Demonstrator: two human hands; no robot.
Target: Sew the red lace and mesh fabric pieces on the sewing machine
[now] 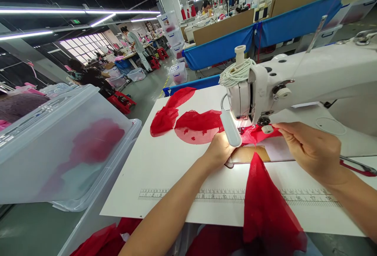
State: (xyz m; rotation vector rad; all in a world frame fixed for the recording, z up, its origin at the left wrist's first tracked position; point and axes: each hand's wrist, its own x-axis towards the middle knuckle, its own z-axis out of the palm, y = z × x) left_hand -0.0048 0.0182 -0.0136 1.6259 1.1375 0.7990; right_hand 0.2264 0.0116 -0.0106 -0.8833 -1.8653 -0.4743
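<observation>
A white sewing machine (306, 79) stands on the white table (165, 165). Red sheer fabric (266, 205) runs from under the needle area down over the table's front edge. My left hand (219, 150) rests on the fabric left of the needle, partly hidden behind the machine's white lamp (231, 128); its fingers are not visible. My right hand (312, 150) lies right of the needle, fingers curled and pinching the red fabric below the machine head. More sewn red pieces (188, 122) lie behind the needle to the left.
Clear plastic bins (59, 146) with red fabric stand at my left. A printed ruler (206, 195) runs along the table's front. Red-handled scissors (357, 166) lie at the right. Other workers, blue cloth-covered tables and storage boxes fill the room behind.
</observation>
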